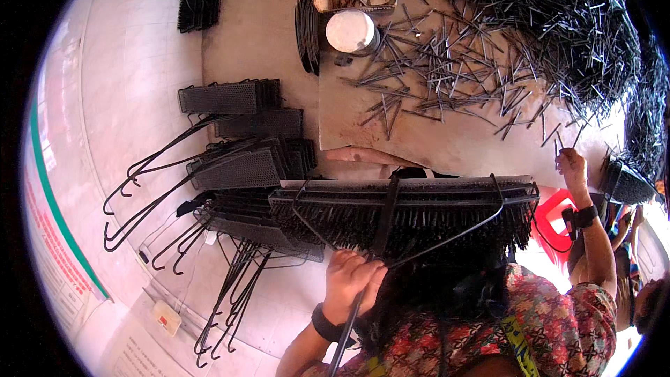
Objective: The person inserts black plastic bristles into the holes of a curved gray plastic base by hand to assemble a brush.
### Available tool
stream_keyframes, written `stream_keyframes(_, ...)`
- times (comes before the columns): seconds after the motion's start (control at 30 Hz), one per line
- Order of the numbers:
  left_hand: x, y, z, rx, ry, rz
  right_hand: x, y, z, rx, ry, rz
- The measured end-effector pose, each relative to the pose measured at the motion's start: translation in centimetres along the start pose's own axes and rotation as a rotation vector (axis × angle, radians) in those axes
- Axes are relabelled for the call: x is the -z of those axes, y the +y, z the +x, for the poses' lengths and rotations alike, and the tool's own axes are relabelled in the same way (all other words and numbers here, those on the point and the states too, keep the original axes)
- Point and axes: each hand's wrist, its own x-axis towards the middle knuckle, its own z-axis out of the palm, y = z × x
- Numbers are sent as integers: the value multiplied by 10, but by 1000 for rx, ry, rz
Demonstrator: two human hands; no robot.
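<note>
Our left hand [351,283] clamps the handle [342,342] of a rack [412,201], presumably steadying it; our right hand [573,166] pinches a stick [557,145].

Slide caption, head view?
Left hand grips a dark rod below a black bristled rack; right hand near scattered dark strips.

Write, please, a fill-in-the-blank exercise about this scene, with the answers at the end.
1. The ____ hand grips a long black rod.
2. The round tub has a ____ top.
3. In the picture, loose strips lie mainly to the ____ of the tub.
4. The plastic seat near the right forearm is ____.
Missing words: left; white; right; red.
</note>
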Motion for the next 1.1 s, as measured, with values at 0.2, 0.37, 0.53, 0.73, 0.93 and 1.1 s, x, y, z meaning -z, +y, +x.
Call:
stream_keyframes(0.2,13,8,20,-11,-7,82,-30,-39,19,192,7,-21)
stream_keyframes(0.37,23,0,28,30,-69,49,-51,-112,39,411,27,-202)
stream_keyframes(0.53,42,-34,32,8,-39,-33,-108,-223,51,739,-27,-294)
stream_keyframes(0.73,85,-96,17,-4,23,-74,-263,-363,72,1300,-204,-260)
stream_keyframes(0.93,152,-135,16,3,-5,-96,-415,-437,147,1557,-74,-705)
stream_keyframes(1.1,187,-172,11,-35,18,-96,-469,-414,196,1350,9,-928)
